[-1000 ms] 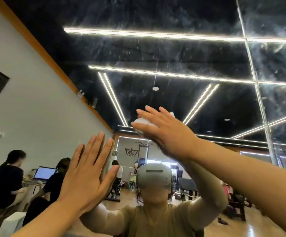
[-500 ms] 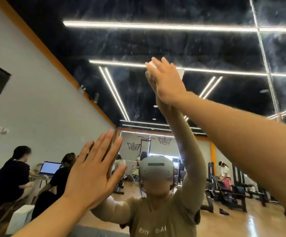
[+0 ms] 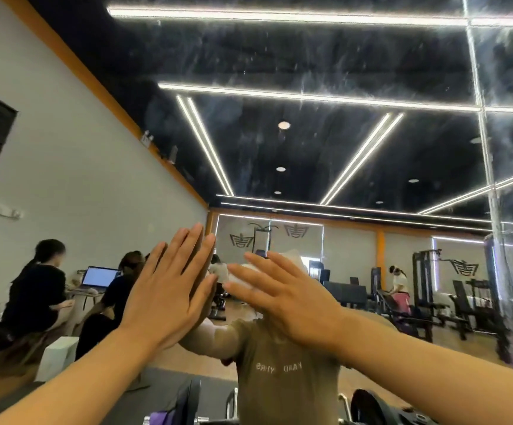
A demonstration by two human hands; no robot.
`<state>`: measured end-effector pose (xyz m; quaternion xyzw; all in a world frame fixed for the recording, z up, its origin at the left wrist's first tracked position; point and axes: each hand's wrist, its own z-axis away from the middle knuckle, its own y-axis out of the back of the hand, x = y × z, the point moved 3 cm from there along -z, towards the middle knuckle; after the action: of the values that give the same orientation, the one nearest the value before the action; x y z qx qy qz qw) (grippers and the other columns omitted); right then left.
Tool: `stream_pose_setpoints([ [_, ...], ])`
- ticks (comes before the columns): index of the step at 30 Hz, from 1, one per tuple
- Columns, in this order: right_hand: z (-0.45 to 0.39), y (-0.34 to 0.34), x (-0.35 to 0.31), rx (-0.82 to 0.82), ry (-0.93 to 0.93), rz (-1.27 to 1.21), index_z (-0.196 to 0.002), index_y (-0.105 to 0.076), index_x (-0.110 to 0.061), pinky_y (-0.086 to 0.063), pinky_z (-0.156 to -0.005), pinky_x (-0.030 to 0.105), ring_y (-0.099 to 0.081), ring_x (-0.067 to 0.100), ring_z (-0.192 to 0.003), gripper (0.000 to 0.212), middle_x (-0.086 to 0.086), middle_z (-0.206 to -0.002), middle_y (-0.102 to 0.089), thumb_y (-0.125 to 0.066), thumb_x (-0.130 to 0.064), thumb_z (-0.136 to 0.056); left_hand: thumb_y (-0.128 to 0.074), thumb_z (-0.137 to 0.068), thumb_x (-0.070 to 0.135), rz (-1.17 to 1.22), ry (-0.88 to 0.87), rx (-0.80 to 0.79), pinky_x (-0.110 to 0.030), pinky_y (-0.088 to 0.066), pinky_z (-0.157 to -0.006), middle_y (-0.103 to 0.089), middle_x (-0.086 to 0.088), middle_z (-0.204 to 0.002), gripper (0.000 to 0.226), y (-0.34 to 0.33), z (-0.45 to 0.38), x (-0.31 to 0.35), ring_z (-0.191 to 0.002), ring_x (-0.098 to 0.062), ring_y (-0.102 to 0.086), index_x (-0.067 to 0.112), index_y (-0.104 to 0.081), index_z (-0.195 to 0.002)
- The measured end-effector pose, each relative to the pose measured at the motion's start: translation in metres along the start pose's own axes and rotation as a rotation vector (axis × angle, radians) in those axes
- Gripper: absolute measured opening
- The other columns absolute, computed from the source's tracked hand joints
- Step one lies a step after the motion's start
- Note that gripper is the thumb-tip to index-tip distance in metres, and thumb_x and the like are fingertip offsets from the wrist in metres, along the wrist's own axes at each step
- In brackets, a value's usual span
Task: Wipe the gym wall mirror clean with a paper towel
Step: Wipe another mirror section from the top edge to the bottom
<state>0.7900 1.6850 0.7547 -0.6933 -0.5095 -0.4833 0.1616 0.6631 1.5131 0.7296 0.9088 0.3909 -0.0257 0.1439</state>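
Head-cam view, person facing a gym wall mirror that fills most of the frame. Left hand, lower centre, lies flat on the glass w/ fingers straight and close together, holding nothing. Right hand, just right of it, presses a white paper towel against the glass w/ straight, spread fingers; the towel peeks out above the fingertips. Judging progress: wiping is underway, but hazy streaks and specks cover the upper centre and upper right, so most of the top looks undone.
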Motion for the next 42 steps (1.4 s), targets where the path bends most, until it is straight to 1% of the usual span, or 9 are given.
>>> stream_pose_setpoints([
  [4,-0.016,0.022,0.033,0.010,0.009,0.076,-0.150,-0.040,-0.029,-0.018,-0.119,0.046,-0.028,0.029,-0.147,0.084,0.008,-0.158,-0.037,-0.082,-0.021,-0.077,-0.022,-0.105,0.053,-0.015,-0.017,-0.006,-0.035,0.000,-0.123,-0.006,-0.002,-0.169,0.066,0.000,0.001,-0.003,-0.155,-0.016,-0.001,0.025,-0.003,-0.161],
  [9,-0.062,0.058,0.139,0.196,-0.537,0.061,-0.153,-0.036,-0.027,-0.014,-0.124,0.051,-0.016,0.035,-0.151,0.053,0.012,-0.163,-0.023,-0.050,-0.018,-0.103,-0.020,-0.105,0.051,-0.011,-0.014,0.018,-0.043,-0.009,-0.120,-0.004,-0.003,-0.169,0.065,-0.008,0.003,-0.003,-0.155,-0.020,-0.005,0.022,-0.005,-0.161],
  [12,-0.079,0.052,0.135,0.243,-0.668,0.036,-0.153,-0.036,-0.021,-0.008,-0.123,0.049,-0.014,0.038,-0.150,0.053,0.013,-0.162,-0.025,-0.048,-0.010,-0.102,-0.019,-0.105,0.051,-0.003,-0.011,0.020,-0.042,-0.007,-0.121,-0.001,-0.003,-0.169,0.065,-0.007,0.003,-0.004,-0.155,-0.020,-0.003,0.023,0.000,-0.161],
  [20,-0.030,0.002,0.011,0.149,-0.217,-0.023,-0.150,-0.036,-0.023,-0.018,-0.120,0.051,-0.024,0.035,-0.147,0.089,0.008,-0.158,-0.038,-0.076,-0.001,-0.074,-0.009,-0.105,0.054,0.016,0.083,-0.043,-0.044,-0.003,-0.125,0.006,-0.001,-0.169,0.065,-0.009,0.004,0.008,-0.154,-0.017,0.008,0.024,0.010,-0.160],
  [26,0.036,-0.014,-0.055,-0.113,0.073,0.106,-0.158,-0.023,-0.025,-0.011,-0.121,0.047,-0.018,0.033,-0.150,0.101,0.004,-0.163,-0.026,-0.070,-0.013,-0.069,0.004,-0.095,0.057,0.062,0.083,-0.144,-0.037,0.008,-0.121,0.029,0.008,-0.160,0.066,0.006,0.010,0.006,-0.149,-0.011,0.027,0.032,0.027,-0.152],
  [29,0.038,-0.007,-0.043,-0.094,0.093,0.101,-0.156,-0.028,-0.025,-0.008,-0.123,0.046,-0.017,0.032,-0.150,0.093,0.006,-0.163,-0.025,-0.065,-0.013,-0.071,0.012,-0.088,0.063,0.083,0.124,-0.205,-0.032,0.016,-0.119,0.041,0.013,-0.153,0.069,0.013,0.013,0.010,-0.142,-0.006,0.038,0.034,0.035,-0.145],
  [32,0.021,0.006,0.000,0.023,-0.052,0.067,-0.151,-0.035,-0.021,-0.011,-0.122,0.047,-0.016,0.031,-0.149,0.085,0.011,-0.160,-0.028,-0.067,-0.007,-0.074,0.009,-0.089,0.064,0.137,0.162,-0.191,-0.030,0.018,-0.118,0.042,0.016,-0.152,0.069,0.013,0.015,0.019,-0.141,-0.002,0.039,0.033,0.034,-0.146],
  [36,0.003,0.040,0.083,0.129,-0.403,0.070,-0.151,-0.040,-0.020,-0.013,-0.123,0.048,-0.019,0.034,-0.150,0.076,0.014,-0.161,-0.029,-0.070,0.001,-0.085,-0.003,-0.097,0.060,0.164,0.081,-0.137,-0.027,0.018,-0.119,0.023,0.011,-0.163,0.070,0.010,0.016,0.048,-0.146,-0.001,0.028,0.027,0.011,-0.157],
  [42,0.006,0.062,0.119,0.231,-0.779,-0.033,-0.154,-0.033,-0.019,-0.005,-0.124,0.049,-0.009,0.036,-0.152,0.067,0.012,-0.164,-0.020,-0.057,0.001,-0.095,0.008,-0.088,0.064,0.205,0.159,-0.159,-0.028,0.023,-0.117,0.035,0.009,-0.158,0.076,0.008,0.016,0.075,-0.142,-0.001,0.036,0.026,0.026,-0.151],
])
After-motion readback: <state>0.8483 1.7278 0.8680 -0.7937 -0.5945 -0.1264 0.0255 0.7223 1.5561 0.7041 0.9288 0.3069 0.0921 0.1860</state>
